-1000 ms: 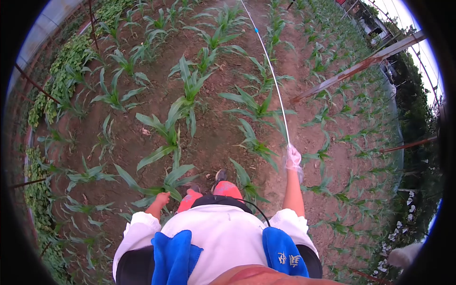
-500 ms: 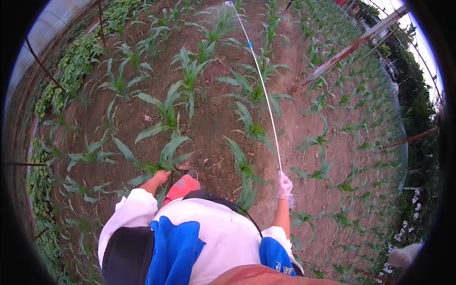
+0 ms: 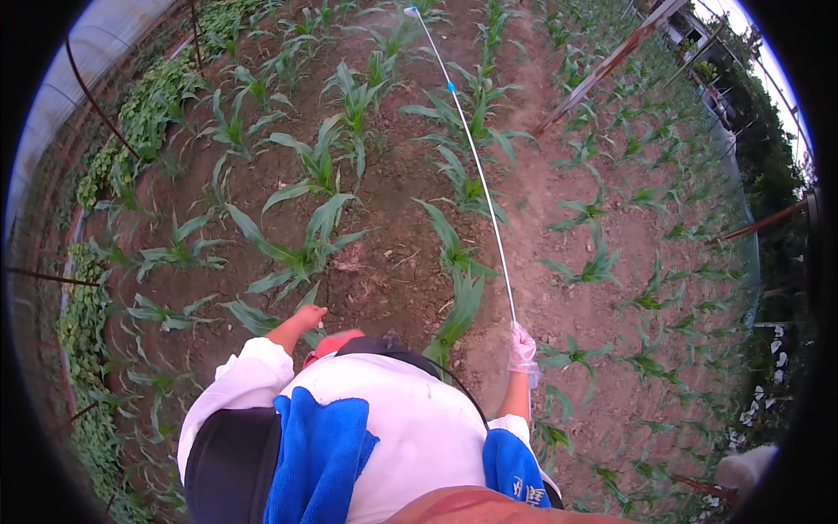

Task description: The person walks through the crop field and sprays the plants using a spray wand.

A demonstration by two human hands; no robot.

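My right hand (image 3: 522, 348), in a clear plastic glove, is closed round the lower end of a long white spray wand (image 3: 478, 162). The wand reaches forward over the rows, with a blue joint (image 3: 451, 87) partway along and a white nozzle (image 3: 411, 12) at its far end. Pale mist blurs the leaves near the nozzle. My bare left hand (image 3: 310, 316) is closed beside a young corn plant (image 3: 305, 259), low at my left side. Whatever its fingers hold, if anything, is too small to make out.
Rows of young corn plants (image 3: 458, 253) stand on both sides in brown soil. A slanted rusty post (image 3: 611, 65) rises at the upper right. Thin curved poles (image 3: 96, 105) and leafy vines (image 3: 83, 288) line the left edge. A blue towel (image 3: 319, 454) hangs over my front.
The plants have shifted up in the view, and the red item at my feet shows less. The wand's far end has swung slightly left. Both hands stay closed.
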